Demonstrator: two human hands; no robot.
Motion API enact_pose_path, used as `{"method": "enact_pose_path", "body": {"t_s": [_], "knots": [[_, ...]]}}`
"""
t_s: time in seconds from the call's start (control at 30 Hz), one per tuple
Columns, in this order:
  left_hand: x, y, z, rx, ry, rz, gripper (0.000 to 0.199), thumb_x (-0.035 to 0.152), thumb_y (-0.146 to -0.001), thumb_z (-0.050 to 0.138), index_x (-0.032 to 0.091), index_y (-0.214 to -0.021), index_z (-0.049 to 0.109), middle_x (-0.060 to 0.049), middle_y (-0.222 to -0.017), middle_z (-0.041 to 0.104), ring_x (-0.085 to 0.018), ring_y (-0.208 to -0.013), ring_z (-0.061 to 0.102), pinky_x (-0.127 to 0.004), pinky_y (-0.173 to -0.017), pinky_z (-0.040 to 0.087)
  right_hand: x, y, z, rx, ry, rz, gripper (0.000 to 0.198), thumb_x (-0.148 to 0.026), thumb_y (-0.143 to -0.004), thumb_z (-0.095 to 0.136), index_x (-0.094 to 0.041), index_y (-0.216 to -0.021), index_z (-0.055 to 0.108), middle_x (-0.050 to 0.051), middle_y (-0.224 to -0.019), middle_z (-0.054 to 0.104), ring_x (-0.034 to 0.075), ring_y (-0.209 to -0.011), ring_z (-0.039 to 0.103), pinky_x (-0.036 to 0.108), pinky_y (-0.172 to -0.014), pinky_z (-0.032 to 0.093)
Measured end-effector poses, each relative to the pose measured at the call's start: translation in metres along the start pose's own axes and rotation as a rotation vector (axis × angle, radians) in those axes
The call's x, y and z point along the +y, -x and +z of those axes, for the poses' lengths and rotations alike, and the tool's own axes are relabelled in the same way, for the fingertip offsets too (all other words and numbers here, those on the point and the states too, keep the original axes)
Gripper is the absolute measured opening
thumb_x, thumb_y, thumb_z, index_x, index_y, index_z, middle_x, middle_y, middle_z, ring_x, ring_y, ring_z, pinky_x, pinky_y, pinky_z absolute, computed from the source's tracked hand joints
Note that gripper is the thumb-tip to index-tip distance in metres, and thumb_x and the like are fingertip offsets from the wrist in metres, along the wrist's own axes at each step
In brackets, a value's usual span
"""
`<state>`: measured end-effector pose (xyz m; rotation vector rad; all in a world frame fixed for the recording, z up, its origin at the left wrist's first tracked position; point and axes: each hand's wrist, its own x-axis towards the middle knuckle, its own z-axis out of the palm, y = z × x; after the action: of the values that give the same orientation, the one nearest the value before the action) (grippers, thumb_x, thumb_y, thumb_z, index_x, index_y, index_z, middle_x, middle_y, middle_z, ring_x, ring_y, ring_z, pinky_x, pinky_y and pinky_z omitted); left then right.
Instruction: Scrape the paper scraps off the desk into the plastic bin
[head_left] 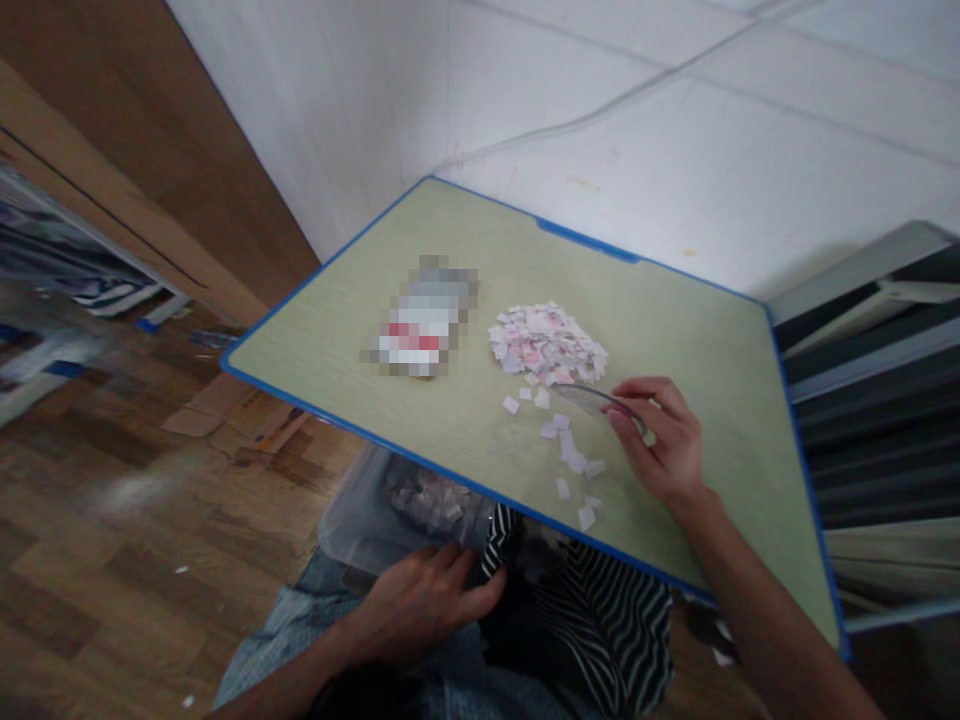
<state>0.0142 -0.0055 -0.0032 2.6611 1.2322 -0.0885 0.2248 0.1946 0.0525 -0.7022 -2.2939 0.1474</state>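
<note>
In my right hand (664, 435) I pinch a thin, curved, see-through piece with a dark rim (589, 397), its exact kind unclear. Its far end reaches the near edge of a heap of small white and pink paper pieces (551, 340). Several loose paper pieces (574, 455) lie scattered between the heap and the table's near edge. Below that edge, my left hand (427, 595) rests over my lap beside a clear plastic box (349, 520), thumb apart from the fingers, fingertips partly hidden. More small pieces (435, 500) lie inside the box.
The light green table (697, 340) has a blue rim and stands against a white wall (675, 130). A blurred-out flat item (424, 320) lies left of the heap. Striped black-and-white cloth (615, 620) hangs under the near edge. Flattened cardboard (240, 410) is on the floor at left.
</note>
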Motion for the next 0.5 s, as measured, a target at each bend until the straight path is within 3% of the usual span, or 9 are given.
{"method": "enact_pose_path", "body": {"t_s": [0.13,0.33,0.5], "knots": [[-0.0001,-0.0003,-0.0009,0.000,-0.006,-0.002,0.047,0.013,-0.082,0.044,0.022,-0.126,0.031,-0.007,-0.085,0.058,-0.020,-0.068,0.056,-0.026,-0.051,0.045,-0.0001,0.0001,-0.0008,-0.060,0.002,-0.034,0.005,-0.012,-0.076,0.053,-0.016,-0.076,0.056,0.008,-0.085,0.056,0.018,-0.078,0.054,0.035,-0.065,0.045],[0.0001,-0.0009,-0.0019,-0.013,-0.004,0.000,0.046,0.012,-0.082,0.043,0.022,-0.125,0.031,-0.007,-0.083,0.057,-0.020,-0.067,0.056,-0.026,-0.050,0.045,-0.0025,-0.0014,-0.0067,0.067,0.003,-0.019,0.007,-0.011,-0.075,0.051,-0.017,-0.074,0.055,0.006,-0.077,0.054,0.017,-0.071,0.053,0.032,-0.060,0.044],[-0.0006,-0.0011,-0.0048,-0.030,0.001,-0.009,0.048,0.011,-0.081,0.044,0.023,-0.125,0.031,-0.008,-0.087,0.058,-0.020,-0.071,0.056,-0.027,-0.053,0.046,-0.0012,-0.0011,-0.0084,-0.024,0.010,-0.041,0.008,-0.013,-0.074,0.051,-0.018,-0.069,0.053,0.006,-0.075,0.056,0.018,-0.070,0.055,0.034,-0.060,0.045]]}}
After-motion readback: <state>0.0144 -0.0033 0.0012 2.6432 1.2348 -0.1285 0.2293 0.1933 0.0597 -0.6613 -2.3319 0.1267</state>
